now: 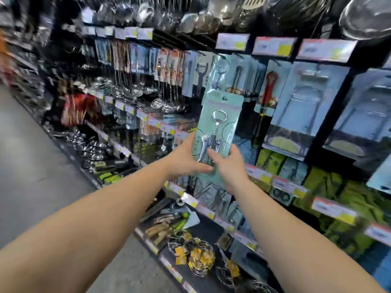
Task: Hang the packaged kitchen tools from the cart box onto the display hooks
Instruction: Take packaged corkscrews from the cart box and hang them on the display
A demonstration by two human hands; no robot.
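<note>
I hold a packaged corkscrew (220, 115), a silver winged opener on a pale green card, upright in front of the display. My left hand (187, 158) grips the card's lower left edge. From the right, my right hand (229, 166) holds its bottom, thumb across the front. Just above and behind the card's top hangs a matching green corkscrew pack (221, 68) on a display hook. The hook itself is blurred. The cart box is out of view.
Black shelving runs diagonally from far left to near right, with price tags (231, 41) on its rails. Hanging peelers (200, 75), ladles (139, 89) and large blue packs (306, 102) fill it. Wire baskets (196, 254) sit on the low shelf. Grey aisle floor (31, 166) lies left.
</note>
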